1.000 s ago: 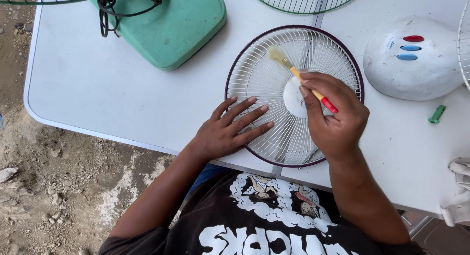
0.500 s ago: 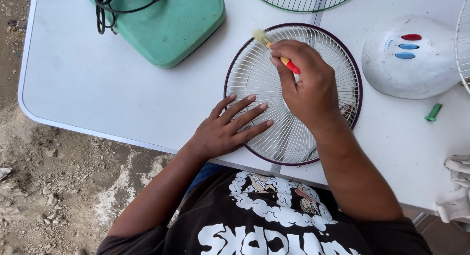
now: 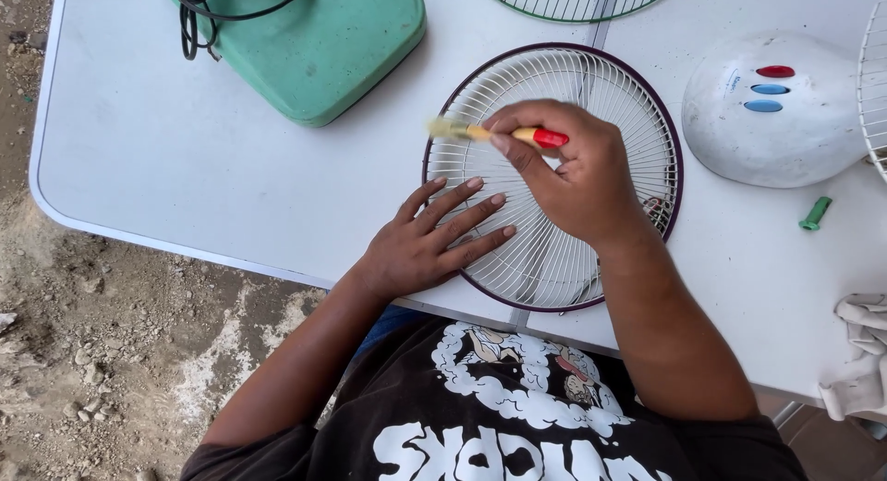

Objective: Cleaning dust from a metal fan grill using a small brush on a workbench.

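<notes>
Right hand (image 3: 577, 171) is pinching a small brush (image 3: 490, 133), bristles touching the fan grille (image 3: 554, 259) left rim; left hand (image 3: 430, 241) is lying flat, fingers spread, on grille and table (image 3: 185, 167).

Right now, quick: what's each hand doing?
Left hand: open, flat on the fan grille, holding nothing.
Right hand: closed on a brush, bristles at the grille's left edge.

Bright, even daylight, soft faint shadows, sharp focus, slight motion blur at brush bristles (image 3: 445, 128).
</notes>
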